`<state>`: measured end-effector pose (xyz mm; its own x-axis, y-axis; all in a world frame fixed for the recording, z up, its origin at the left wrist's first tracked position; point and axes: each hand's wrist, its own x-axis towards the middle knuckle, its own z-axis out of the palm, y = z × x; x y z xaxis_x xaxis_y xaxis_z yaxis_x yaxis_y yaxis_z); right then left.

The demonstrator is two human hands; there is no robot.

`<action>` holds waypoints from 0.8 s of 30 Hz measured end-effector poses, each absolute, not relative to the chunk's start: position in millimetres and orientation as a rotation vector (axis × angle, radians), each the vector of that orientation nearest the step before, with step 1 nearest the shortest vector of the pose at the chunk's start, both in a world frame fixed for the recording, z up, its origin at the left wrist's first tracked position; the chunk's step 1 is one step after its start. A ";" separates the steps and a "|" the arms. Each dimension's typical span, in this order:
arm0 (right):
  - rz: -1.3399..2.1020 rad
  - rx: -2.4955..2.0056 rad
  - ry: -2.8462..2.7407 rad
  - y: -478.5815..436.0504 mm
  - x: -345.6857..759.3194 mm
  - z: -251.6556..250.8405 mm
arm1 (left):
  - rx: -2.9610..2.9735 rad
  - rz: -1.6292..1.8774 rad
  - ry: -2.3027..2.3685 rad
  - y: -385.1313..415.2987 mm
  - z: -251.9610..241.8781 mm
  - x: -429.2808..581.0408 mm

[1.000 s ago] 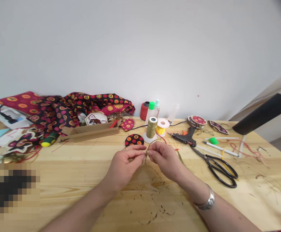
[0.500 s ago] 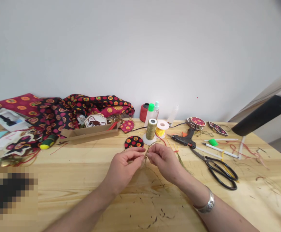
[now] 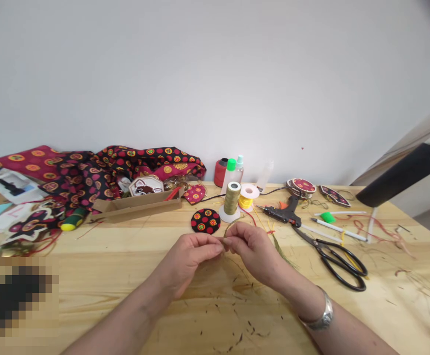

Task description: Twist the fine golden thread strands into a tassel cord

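Observation:
My left hand [image 3: 196,254] and my right hand [image 3: 251,249] meet at the fingertips in the middle of the view. Both are pinched on a thin olive cord [image 3: 230,225], which loops up behind my right fingers; its ends are hard to make out. Just beyond my left fingers lies a round black patch with red and yellow circles [image 3: 205,221]. An olive thread spool [image 3: 232,198] stands upright behind my hands, beside a yellow thread spool [image 3: 248,196]. A green tassel [image 3: 281,249] lies right of my right hand.
Black-handled scissors [image 3: 342,264] and a glue gun [image 3: 283,213] lie to the right, near a white pen [image 3: 342,230]. Patterned fabric [image 3: 144,160] is heaped at the back left behind a long cardboard box [image 3: 141,208]. Thread scraps [image 3: 249,328] dot the near table.
My left fingers have closed together against my right fingertips, and the left hand has turned slightly. The view has shifted a little.

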<state>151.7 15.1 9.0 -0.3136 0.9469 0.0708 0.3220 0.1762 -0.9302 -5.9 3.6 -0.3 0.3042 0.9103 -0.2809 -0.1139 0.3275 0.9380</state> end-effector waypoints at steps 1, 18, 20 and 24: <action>1.138 -1.207 -1.762 15.0 151.8 9.2 | 0.982 0.844 1.004 3.4 -0.6 -5.6; 1.142 -1.211 -1.767 19.3 153.7 3.6 | 1.709 0.971 1.274 1.2 -0.4 0.6; 1.154 -1.218 -1.762 19.7 153.6 4.5 | 1.783 1.004 1.291 0.4 -3.5 1.2; 1.167 -1.239 -1.764 20.2 153.5 7.2 | 1.966 1.063 1.350 -2.2 -6.8 2.3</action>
